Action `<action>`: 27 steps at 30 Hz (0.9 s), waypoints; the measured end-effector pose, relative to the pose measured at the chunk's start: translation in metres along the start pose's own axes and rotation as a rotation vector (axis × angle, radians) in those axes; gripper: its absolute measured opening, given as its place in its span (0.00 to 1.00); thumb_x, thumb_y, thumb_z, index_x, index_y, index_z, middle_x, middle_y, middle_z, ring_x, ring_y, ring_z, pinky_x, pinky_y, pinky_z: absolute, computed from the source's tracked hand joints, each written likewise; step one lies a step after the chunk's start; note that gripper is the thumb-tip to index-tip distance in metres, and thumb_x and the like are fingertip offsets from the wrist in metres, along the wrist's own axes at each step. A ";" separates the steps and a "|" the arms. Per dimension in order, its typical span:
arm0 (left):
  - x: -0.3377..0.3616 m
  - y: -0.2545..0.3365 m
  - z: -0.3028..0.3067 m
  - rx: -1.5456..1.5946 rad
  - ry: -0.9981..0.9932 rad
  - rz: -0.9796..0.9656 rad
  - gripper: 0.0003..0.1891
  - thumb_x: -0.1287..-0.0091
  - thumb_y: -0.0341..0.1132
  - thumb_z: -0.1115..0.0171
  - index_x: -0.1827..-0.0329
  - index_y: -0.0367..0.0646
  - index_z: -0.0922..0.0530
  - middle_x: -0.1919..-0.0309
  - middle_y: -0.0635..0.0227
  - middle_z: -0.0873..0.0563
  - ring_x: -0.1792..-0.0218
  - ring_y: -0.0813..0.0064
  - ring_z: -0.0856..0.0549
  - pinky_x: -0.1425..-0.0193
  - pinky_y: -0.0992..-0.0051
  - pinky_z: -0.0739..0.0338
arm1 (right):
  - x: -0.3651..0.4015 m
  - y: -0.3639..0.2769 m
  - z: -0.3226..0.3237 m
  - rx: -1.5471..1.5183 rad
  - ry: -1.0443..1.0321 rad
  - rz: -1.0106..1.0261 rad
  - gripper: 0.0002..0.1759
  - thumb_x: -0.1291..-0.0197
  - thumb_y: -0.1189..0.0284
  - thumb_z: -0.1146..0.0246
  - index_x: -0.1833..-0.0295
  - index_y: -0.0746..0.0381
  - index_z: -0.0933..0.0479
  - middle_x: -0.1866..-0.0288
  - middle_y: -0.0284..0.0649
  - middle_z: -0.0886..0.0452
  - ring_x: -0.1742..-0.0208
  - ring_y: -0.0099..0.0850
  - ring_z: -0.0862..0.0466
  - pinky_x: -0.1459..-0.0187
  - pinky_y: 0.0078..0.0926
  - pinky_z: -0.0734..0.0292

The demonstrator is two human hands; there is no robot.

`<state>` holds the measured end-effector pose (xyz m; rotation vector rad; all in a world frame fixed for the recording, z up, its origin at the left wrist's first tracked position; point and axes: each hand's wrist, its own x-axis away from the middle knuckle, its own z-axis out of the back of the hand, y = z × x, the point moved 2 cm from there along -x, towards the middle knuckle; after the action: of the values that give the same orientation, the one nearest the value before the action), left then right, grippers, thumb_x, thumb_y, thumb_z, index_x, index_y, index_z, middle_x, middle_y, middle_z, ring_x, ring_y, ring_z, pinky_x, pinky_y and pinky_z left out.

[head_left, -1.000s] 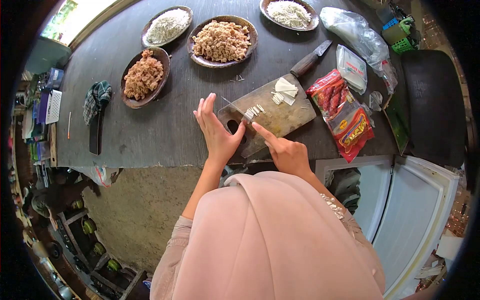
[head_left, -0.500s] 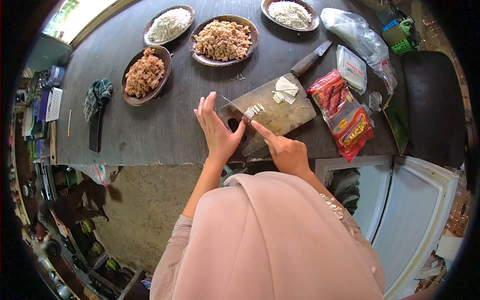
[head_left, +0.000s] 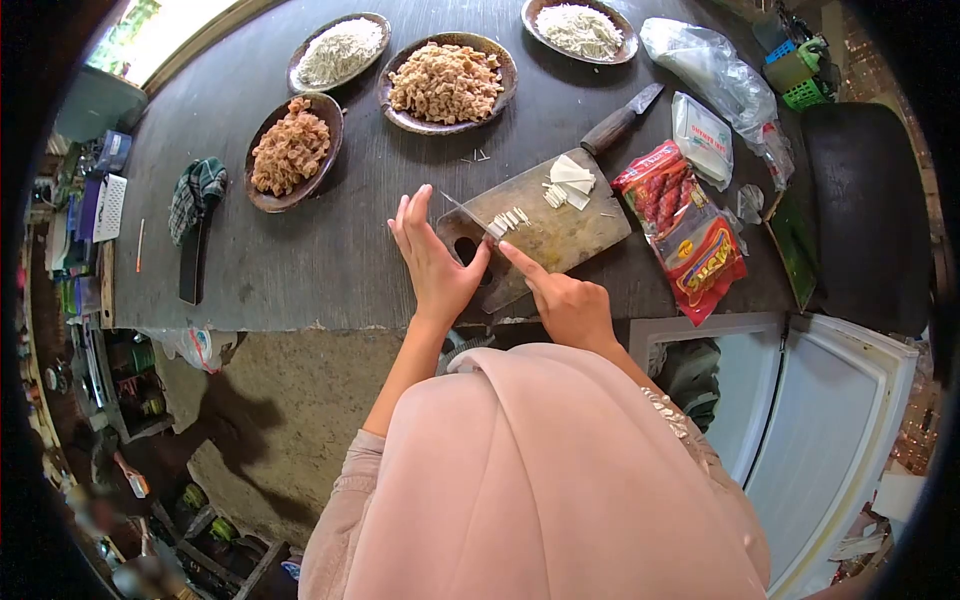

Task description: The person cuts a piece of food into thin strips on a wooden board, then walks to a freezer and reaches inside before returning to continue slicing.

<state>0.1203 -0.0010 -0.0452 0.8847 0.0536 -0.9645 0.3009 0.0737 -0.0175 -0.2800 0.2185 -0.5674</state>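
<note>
Two bare hands reach over the near edge of the table (head_left: 330,265). The left hand (head_left: 438,270) is raised with fingers spread, its thumb down by a thin blade (head_left: 462,210); the right hand (head_left: 578,308) points its index finger at the blade's lower end, the other fingers curled. Whether either grips the blade is hard to tell. Under them, a wooden cutting board (head_left: 590,228) lies aslant near that edge, bearing small white sticks (head_left: 512,220) beside the blade and white flat pieces (head_left: 571,180) farther right.

Right of the board lies a red packet (head_left: 680,230); beyond it are a white packet (head_left: 702,140) and a wooden-handled knife (head_left: 618,122). Farther off, a bowl of brown curled pieces (head_left: 268,190) sits toward the left. Toward the far edge, another brown-filled bowl (head_left: 448,128) sits between two white-filled bowls (head_left: 300,78).
</note>
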 end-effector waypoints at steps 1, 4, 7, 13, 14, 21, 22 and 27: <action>0.000 0.000 -0.001 0.001 0.001 0.000 0.53 0.46 0.39 0.20 0.20 0.42 0.45 0.25 0.56 0.35 0.20 0.44 0.42 0.17 0.38 0.59 | -0.001 0.000 0.001 0.001 0.002 -0.003 0.41 0.33 0.70 0.37 0.17 0.32 0.40 0.83 0.34 0.23 0.83 0.33 0.18 0.80 0.35 0.23; 0.000 -0.001 -0.001 -0.001 0.002 -0.004 0.53 0.46 0.40 0.20 0.20 0.42 0.45 0.25 0.56 0.35 0.20 0.44 0.42 0.17 0.38 0.59 | -0.005 0.000 0.003 -0.038 -0.006 0.008 0.43 0.35 0.71 0.37 0.17 0.31 0.40 0.83 0.34 0.23 0.83 0.33 0.18 0.80 0.35 0.22; 0.000 -0.001 -0.001 0.012 0.000 0.002 0.53 0.46 0.40 0.21 0.20 0.42 0.45 0.25 0.56 0.35 0.20 0.44 0.42 0.17 0.38 0.59 | 0.001 0.002 0.004 -0.028 -0.014 0.006 0.44 0.36 0.72 0.37 0.17 0.31 0.40 0.83 0.34 0.22 0.83 0.33 0.18 0.79 0.35 0.21; 0.001 -0.002 -0.001 0.008 -0.011 -0.010 0.52 0.45 0.39 0.22 0.19 0.43 0.45 0.25 0.56 0.35 0.20 0.44 0.43 0.17 0.38 0.60 | 0.000 0.002 0.005 -0.040 -0.017 0.012 0.45 0.37 0.73 0.37 0.17 0.31 0.40 0.83 0.34 0.22 0.83 0.33 0.17 0.79 0.35 0.21; 0.001 -0.002 -0.002 0.010 -0.013 -0.012 0.52 0.45 0.39 0.22 0.19 0.43 0.45 0.25 0.56 0.35 0.20 0.44 0.43 0.17 0.38 0.60 | -0.001 0.002 0.003 -0.021 -0.020 0.013 0.45 0.37 0.73 0.37 0.17 0.31 0.39 0.83 0.34 0.22 0.83 0.33 0.17 0.79 0.34 0.21; 0.001 -0.002 0.001 0.022 -0.020 -0.015 0.52 0.46 0.38 0.23 0.19 0.42 0.46 0.25 0.56 0.35 0.20 0.44 0.43 0.17 0.39 0.61 | -0.003 0.001 0.004 -0.025 -0.021 0.016 0.43 0.37 0.72 0.36 0.18 0.32 0.38 0.84 0.34 0.23 0.83 0.33 0.18 0.80 0.34 0.21; 0.001 -0.002 0.001 0.026 -0.024 -0.021 0.52 0.45 0.38 0.24 0.19 0.42 0.46 0.25 0.56 0.35 0.20 0.44 0.43 0.17 0.39 0.61 | -0.002 0.001 0.004 -0.026 -0.022 0.019 0.43 0.37 0.72 0.36 0.18 0.32 0.38 0.84 0.34 0.23 0.83 0.33 0.18 0.80 0.34 0.21; 0.000 -0.002 0.000 0.032 -0.025 -0.006 0.51 0.44 0.38 0.24 0.19 0.41 0.46 0.23 0.57 0.36 0.19 0.45 0.44 0.17 0.38 0.61 | -0.004 0.002 0.003 0.016 -0.014 0.019 0.44 0.37 0.71 0.35 0.18 0.31 0.38 0.85 0.32 0.24 0.84 0.32 0.19 0.80 0.33 0.22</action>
<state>0.1193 -0.0016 -0.0466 0.9023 0.0198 -0.9838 0.2995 0.0779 -0.0152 -0.2665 0.2027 -0.5475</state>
